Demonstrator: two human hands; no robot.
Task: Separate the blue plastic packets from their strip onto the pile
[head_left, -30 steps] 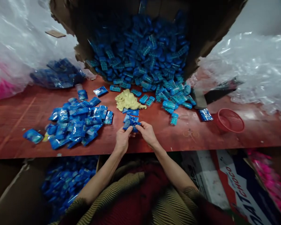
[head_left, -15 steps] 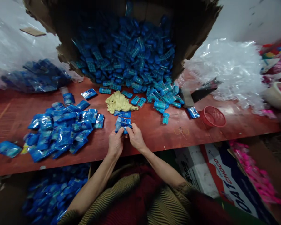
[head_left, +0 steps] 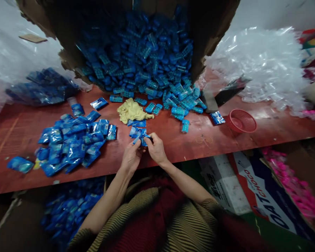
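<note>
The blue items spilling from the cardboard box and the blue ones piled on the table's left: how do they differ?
The box items are bare, with grid-like faces; the left pile is in glossy wrappers. The box heap is far larger and spills from the box; the pile lies flat and spread. Both are blue.

blue packet (head_left: 141, 137) | small, glossy | pinched btwn both hands, near table edge

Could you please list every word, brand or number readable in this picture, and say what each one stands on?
"CHOCO", in red: on the cardboard box under the table edge.
"OAT", large blue letters, first letter cut off and uncertain: same box.
Print on the blue packets: too small and blurred to read.
</note>
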